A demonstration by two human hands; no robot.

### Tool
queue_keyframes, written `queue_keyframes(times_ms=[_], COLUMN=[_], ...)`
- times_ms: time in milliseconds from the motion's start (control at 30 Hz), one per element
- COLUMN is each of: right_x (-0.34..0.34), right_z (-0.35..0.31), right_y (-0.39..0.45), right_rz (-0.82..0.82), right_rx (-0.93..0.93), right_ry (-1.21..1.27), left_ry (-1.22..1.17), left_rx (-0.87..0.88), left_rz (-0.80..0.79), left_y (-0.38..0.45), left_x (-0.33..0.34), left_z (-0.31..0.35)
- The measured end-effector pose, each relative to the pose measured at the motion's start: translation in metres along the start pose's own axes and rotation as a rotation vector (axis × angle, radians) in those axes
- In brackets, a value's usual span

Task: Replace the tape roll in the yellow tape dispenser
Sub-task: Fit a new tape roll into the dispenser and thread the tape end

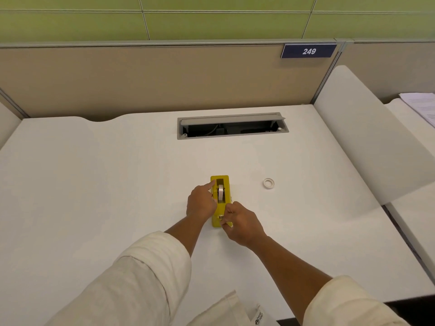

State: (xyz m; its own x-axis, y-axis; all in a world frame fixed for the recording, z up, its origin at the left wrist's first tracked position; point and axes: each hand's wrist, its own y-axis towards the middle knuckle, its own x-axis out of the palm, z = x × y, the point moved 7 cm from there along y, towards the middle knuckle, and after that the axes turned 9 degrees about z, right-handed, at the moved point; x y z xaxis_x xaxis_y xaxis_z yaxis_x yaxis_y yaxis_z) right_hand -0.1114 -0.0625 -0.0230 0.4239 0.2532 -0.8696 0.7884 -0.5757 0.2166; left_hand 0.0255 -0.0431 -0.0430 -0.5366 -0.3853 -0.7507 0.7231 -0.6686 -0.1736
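Both hands on the yellow tape dispenser [220,200] mid-desk: left hand [200,203] braces its side, index finger out, right hand [240,223] pinches its near end; spare roll [268,183] lies well right

we have only one view, a wide-angle camera worn on the head, and it looks forward and down on the white desk [94,175] from above, with the near edge of the desk at the bottom and the beige partition [141,78] and the green wall [211,20] at the top. both forearms reach in from the bottom, so the left hand [200,203] and the right hand [240,222] sit near the middle, at arm's length from the lens. straight edges bend at the sides, and no second view shares the scene.
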Motion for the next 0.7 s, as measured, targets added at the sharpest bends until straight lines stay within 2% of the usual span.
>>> queue_keyframes(times_ms=[167,333,500,633,700], right_x=[0.001,0.005,0.008,0.011,0.013], right_z=[0.001,0.01,0.012,0.024,0.025], right_y=[-0.002,-0.007,-0.015,-0.016,-0.016], right_rz=[0.012,-0.007,-0.03,-0.056,-0.077], right_rx=[0.014,0.114,0.092,0.242,0.235], right_ry=[-0.027,0.004,-0.007,0.038,0.034], left_ry=[-0.025,-0.011,-0.024,-0.016,-0.01], left_rx=[-0.007,0.002,0.0,0.006,0.006], left_rz=[0.002,0.009,0.004,0.01,0.008], left_y=[0.0,0.001,0.001,0.0,0.001], left_x=[0.002,0.002,0.004,0.004,0.004], left_z=[-0.003,-0.003,-0.005,-0.004,-0.003])
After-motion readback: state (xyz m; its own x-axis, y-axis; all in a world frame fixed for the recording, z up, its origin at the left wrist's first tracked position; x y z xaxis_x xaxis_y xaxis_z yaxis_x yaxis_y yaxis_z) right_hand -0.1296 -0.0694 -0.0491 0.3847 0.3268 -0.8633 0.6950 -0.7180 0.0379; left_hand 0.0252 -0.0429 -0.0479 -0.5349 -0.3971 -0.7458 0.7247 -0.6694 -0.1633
